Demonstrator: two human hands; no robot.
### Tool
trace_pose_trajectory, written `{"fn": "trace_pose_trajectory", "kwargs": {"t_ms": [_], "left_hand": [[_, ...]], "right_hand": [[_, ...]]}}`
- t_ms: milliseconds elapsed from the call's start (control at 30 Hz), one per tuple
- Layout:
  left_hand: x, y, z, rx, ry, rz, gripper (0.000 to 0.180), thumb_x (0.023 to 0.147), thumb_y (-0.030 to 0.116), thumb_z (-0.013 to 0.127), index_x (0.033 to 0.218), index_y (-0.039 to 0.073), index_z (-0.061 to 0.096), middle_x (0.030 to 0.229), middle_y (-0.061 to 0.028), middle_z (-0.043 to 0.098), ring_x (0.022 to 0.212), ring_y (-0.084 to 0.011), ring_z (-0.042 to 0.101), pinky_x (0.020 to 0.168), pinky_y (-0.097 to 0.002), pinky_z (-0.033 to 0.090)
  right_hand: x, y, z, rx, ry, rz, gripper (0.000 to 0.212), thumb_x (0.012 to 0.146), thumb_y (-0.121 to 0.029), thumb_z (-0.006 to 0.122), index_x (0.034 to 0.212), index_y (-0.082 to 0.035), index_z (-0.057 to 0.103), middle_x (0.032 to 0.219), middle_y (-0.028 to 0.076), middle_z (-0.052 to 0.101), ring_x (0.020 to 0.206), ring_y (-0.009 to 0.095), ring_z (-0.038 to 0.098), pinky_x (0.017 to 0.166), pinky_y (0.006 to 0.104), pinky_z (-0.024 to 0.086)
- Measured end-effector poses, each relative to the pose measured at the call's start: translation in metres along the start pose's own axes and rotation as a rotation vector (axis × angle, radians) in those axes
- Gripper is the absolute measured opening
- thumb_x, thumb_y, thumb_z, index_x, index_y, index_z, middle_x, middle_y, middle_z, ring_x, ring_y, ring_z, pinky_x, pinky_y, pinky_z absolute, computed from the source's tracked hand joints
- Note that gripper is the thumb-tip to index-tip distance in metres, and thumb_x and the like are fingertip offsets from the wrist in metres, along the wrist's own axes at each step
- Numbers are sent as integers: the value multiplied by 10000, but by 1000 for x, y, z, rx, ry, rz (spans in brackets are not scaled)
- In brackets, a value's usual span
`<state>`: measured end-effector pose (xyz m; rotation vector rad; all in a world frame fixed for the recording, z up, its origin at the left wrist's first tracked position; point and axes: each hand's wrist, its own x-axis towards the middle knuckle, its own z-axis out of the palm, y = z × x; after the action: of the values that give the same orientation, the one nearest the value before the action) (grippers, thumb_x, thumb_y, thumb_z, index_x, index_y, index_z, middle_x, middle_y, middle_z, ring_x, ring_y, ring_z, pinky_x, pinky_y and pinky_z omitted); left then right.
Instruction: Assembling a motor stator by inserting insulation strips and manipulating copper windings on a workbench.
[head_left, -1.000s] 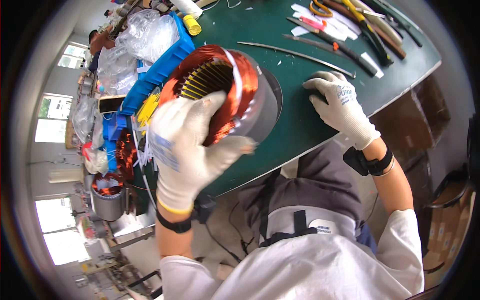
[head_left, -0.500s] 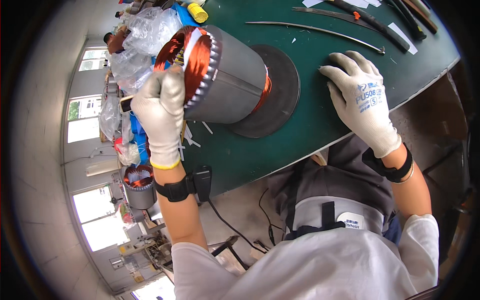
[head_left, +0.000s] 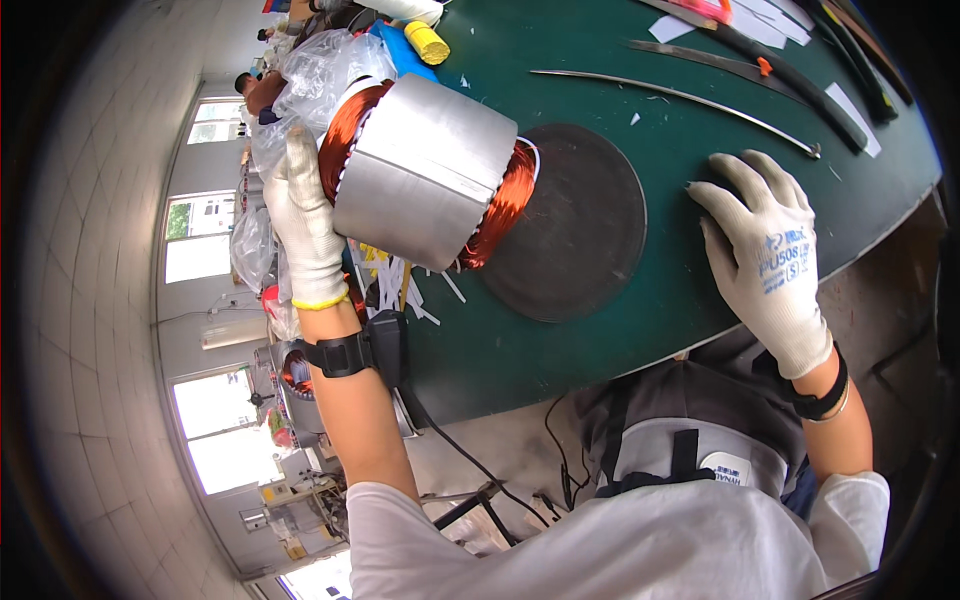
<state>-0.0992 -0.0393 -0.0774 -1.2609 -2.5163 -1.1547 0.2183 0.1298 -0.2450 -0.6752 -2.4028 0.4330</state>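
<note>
The stator (head_left: 425, 165), a grey steel shell with copper windings at both ends, is tipped over beside a dark round disc (head_left: 575, 230) on the green worktop (head_left: 665, 300); its right winding overlaps the disc's left edge in view, though whether they touch cannot be told. The gloved left hand (head_left: 308, 220) bears against the left winding, fingers reaching far; the thumb is hidden, so how firmly its grip closes cannot be told. The gloved right hand (head_left: 765, 245) grasps nothing, its fingers parted, well apart from the stator.

Handling this tilt well probably means carrying the weight on the steel shell, not the copper wires, with the right hand steadying the low end.

The stator's long axis runs left to right, slanting so that its right end lies nearer; its left end faces the left palm.
</note>
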Motion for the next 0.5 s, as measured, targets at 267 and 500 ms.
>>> {"fn": "trace_pose_trajectory", "kwargs": {"t_ms": [267, 500], "left_hand": [[-6, -1, 9, -80, 168, 126, 512, 987, 525, 572, 823, 41, 604, 773, 37, 545, 727, -71, 465, 663, -251, 400], [-51, 34, 14, -103, 19, 137, 446, 980, 458, 617, 753, 80, 544, 699, 80, 433, 640, -43, 383, 559, -230, 317]], "right_hand": [[4, -5, -2, -41, -38, -13, 279, 786, -36, 687, 1053, -114, 696, 1228, 120, 628, 1204, 361, 549, 1013, 493, 443], [5, -8, -8, -22, -43, -21, 296, 768, -40, 689, 1057, -100, 693, 1219, 132, 624, 1192, 369, 546, 1013, 484, 430]]}}
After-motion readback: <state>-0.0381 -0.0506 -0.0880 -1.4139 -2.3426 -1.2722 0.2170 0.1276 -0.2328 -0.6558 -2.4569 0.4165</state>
